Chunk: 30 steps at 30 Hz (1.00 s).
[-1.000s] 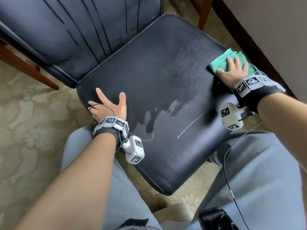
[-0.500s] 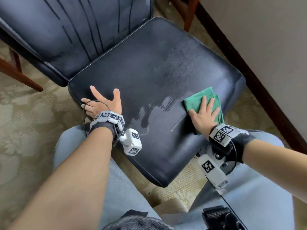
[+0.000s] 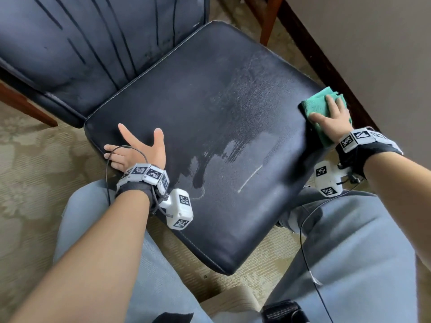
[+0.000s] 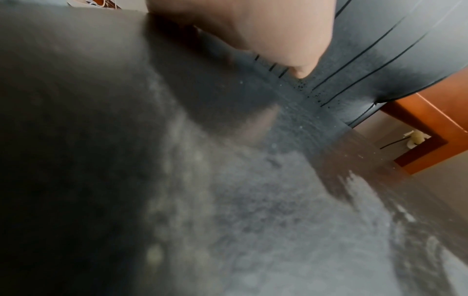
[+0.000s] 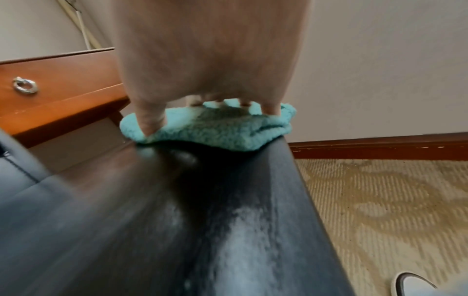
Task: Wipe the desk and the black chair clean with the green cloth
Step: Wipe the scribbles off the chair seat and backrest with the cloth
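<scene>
The black chair's seat (image 3: 210, 127) fills the head view, with a wet streak (image 3: 233, 148) and a pale line near its middle. My right hand (image 3: 331, 117) lies flat with straight fingers on the folded green cloth (image 3: 314, 108) and presses it onto the seat's right edge. The right wrist view shows the cloth (image 5: 210, 130) bunched under my fingertips at the seat edge (image 5: 273, 170). My left hand (image 3: 137, 148) rests with spread fingers on the seat's left front corner, some fingers over the edge. The left wrist view shows my thumb (image 4: 278, 40) above the seat (image 4: 177, 180).
The padded chair back (image 3: 88, 50) rises at the upper left. A dark wooden baseboard (image 3: 326, 66) and wall run close along the right. A wooden drawer with a ring pull (image 5: 25, 87) sits beyond the seat. Patterned carpet (image 3: 35, 183) surrounds the chair; my knees flank its front corner.
My right hand slid the cloth from the right edge toward the seat's front middle, then back out to the right edge. The left hand has stayed put.
</scene>
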Each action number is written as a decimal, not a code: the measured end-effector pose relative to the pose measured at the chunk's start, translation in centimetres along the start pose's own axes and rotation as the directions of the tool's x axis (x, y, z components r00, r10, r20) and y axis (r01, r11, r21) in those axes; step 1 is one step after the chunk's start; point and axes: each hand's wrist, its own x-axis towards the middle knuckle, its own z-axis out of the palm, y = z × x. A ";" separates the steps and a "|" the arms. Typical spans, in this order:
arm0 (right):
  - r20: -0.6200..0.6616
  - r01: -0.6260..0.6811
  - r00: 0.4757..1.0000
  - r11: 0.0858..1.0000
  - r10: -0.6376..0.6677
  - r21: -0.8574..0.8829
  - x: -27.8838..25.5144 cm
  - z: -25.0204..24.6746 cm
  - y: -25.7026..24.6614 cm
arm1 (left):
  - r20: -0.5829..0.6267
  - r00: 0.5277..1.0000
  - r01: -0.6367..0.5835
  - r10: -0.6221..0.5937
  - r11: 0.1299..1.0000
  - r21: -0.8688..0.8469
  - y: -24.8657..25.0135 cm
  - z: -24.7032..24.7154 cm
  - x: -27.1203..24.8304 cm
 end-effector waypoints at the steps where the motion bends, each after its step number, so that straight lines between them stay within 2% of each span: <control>1: -0.006 -0.003 1.000 1.000 0.003 0.011 0.1 -0.1 0.0 | 0.005 1.000 0.006 -0.006 1.000 0.012 0.1 0.0 -0.1; 8: -0.165 -0.186 0.967 0.981 0.193 0.052 -1.9 3.3 -1.1 | 0.045 0.998 0.039 -0.040 0.999 0.033 0.7 -0.7 -0.3; 12: -0.112 -0.263 0.957 0.962 0.269 0.065 -4.1 5.3 -0.7 | 0.046 0.999 0.027 -0.028 0.999 0.030 0.6 -0.7 -0.4; 17: -0.029 -0.267 0.962 0.958 0.272 0.105 -4.6 5.3 0.0 | 0.015 1.000 0.021 -0.021 1.000 -0.011 0.3 -0.3 0.0; 22: -0.097 -0.244 0.959 0.950 0.267 0.197 -0.9 2.8 -0.2 | -0.009 1.000 0.025 -0.025 1.000 0.018 0.4 0.3 0.1; 25: -0.077 -0.213 0.969 0.953 0.235 0.217 1.2 0.7 -0.2 | -0.007 0.998 0.055 -0.055 0.998 0.042 1.0 0.1 0.0; 30: -0.084 -0.237 0.958 0.925 0.273 0.297 1.6 0.6 0.1 | 0.013 0.997 0.073 -0.073 0.997 0.040 1.2 -0.6 -0.1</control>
